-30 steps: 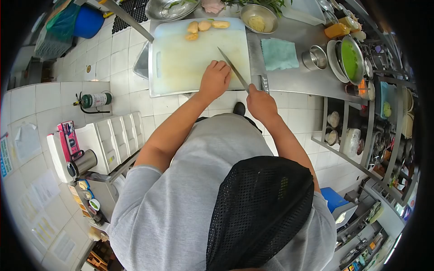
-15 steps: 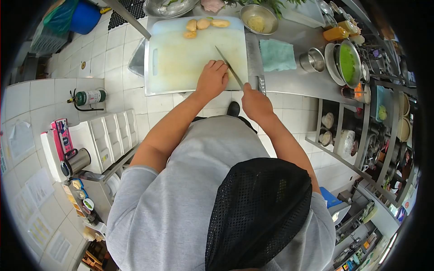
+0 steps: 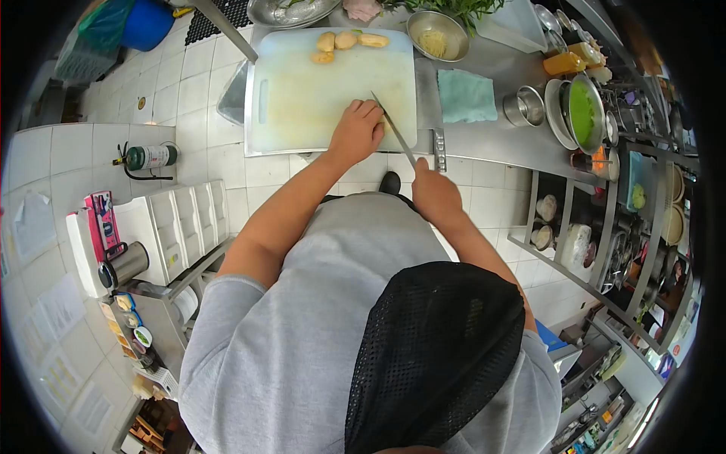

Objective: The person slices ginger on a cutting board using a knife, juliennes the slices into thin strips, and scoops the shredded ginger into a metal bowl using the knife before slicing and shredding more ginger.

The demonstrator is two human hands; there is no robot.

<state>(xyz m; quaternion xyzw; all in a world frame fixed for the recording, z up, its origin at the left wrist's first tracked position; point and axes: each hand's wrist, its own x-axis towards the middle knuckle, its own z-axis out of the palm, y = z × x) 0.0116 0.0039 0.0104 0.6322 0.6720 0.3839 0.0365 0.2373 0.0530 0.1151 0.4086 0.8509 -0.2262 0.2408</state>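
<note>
My right hand (image 3: 437, 195) is closed around the handle of a long kitchen knife (image 3: 397, 132). Its blade slants up and left over the right part of the white cutting board (image 3: 299, 102). My left hand (image 3: 355, 135) rests near the board's front edge with curled fingers, right beside the blade. Whatever lies under those fingers is hidden, apart from a small yellowish bit at their edge. Several peeled, pale yellow root pieces (image 3: 345, 40) lie at the back of the board. A metal bowl (image 3: 459, 47) behind the board's right corner holds thin yellow shreds (image 3: 433, 43).
Right of the board lie a folded green cloth (image 3: 466, 96) and a steel pot (image 3: 524, 107). Farther right, a pan (image 3: 597, 113) has bright green contents. Leafy greens (image 3: 461, 11) and a metal dish (image 3: 291, 13) stand at the back. Shelving (image 3: 575, 261) fills the right side.
My right hand has drawn slightly down and right with the knife, and the blade tip has moved toward me. My left hand stays nearly in place. The whole view has shifted a little.
</note>
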